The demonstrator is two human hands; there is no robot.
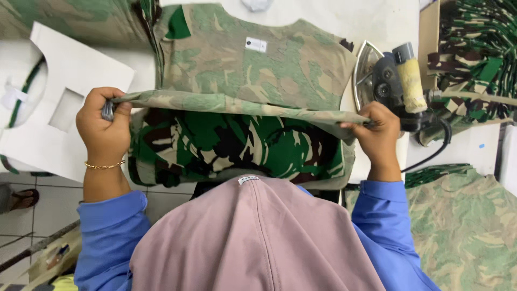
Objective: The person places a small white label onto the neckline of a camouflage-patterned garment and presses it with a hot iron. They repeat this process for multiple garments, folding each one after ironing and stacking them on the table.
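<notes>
A white cardboard template (64, 102) with a cut-out window lies at nine o'clock. An iron (390, 81) with a black cord (431, 156) rests on its side at two o'clock. Folded camouflage cloth (474, 48) is stacked at the far right, and more camouflage fabric (468, 226) lies at four o'clock.

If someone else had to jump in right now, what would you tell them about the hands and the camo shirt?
Left hand: pinching the folded edge of the shirt at its left end.
Right hand: pinching the same edge at its right end.
Shirt: inside out on the white table, lower part lifted and folded up.
Iron: standing on end beside the right hand.
White card: beside the left hand.
Done: fold started. Left: fold not yet laid flat.
</notes>
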